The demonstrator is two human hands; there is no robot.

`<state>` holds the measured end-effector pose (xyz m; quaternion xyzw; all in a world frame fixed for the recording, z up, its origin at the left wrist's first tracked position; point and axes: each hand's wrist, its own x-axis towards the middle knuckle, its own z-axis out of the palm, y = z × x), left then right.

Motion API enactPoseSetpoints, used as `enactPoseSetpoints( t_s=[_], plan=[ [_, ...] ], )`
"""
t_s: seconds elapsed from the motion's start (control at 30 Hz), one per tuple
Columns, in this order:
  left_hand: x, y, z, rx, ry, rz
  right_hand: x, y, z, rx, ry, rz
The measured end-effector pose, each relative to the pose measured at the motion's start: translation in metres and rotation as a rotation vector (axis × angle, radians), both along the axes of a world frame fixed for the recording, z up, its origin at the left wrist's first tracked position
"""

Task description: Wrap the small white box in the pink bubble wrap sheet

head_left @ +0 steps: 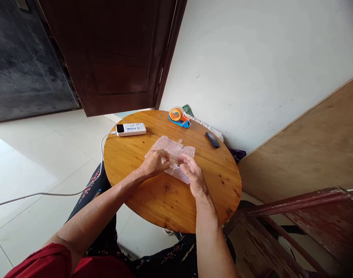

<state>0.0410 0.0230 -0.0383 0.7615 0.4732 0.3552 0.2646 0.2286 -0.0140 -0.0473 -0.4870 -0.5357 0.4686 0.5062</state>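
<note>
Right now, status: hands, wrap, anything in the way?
Left hand over bubble wrap, grip unclear; right hand over it, half-open. Bubble wrap spread on table. Tape dispenser, white device apart from it, seemingly unobstructing.

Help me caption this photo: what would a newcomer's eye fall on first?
Likely the orange-and-blue tape dispenser, at the far edge of the round wooden table. Next, the left hand and right hand, close together over the bubble wrap mid-table. Then the white device with its cable, toward the table's left edge.

Left hand (156, 162) in a pinch, right hand (194, 175) half-open, near it
</note>
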Motion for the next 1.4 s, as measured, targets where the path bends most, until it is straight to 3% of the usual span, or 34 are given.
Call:
enactPoseSetpoints(
  t_s=[0.2,0.4,0.53,0.67,0.77,0.87,1.0,1.17,1.4],
  plan=[
    [-0.004,0.001,-0.014,-0.019,-0.16,-0.069,-0.001,-0.003,0.002,0.002,-0.016,0.032],
    [-0.013,-0.005,-0.002,-0.033,-0.181,-0.164,-0.001,-0.001,0.003,0.006,0.02,-0.143],
    [-0.024,-0.017,0.005,0.054,-0.002,-0.247,-0.004,0.0,0.0,-0.036,-0.021,-0.075],
    [-0.034,-0.034,0.005,0.183,0.253,-0.197,0.0,0.003,-0.006,-0.092,0.07,-0.09],
    [-0.039,-0.047,-0.001,0.249,0.319,-0.206,0.003,0.004,-0.008,-0.063,0.027,-0.071],
    [-0.04,-0.056,-0.014,0.305,0.323,-0.198,-0.002,0.002,-0.01,-0.005,-0.102,0.036],
    [-0.039,-0.063,-0.028,0.339,0.297,-0.081,-0.012,0.0,-0.014,0.078,-0.294,0.087],
    [-0.039,-0.064,-0.029,0.345,0.277,-0.103,-0.013,0.003,-0.021,0.123,-0.383,0.013],
    [-0.04,-0.064,-0.028,0.301,0.265,-0.106,-0.014,0.004,-0.021,0.114,-0.34,0.032]
  ],
)
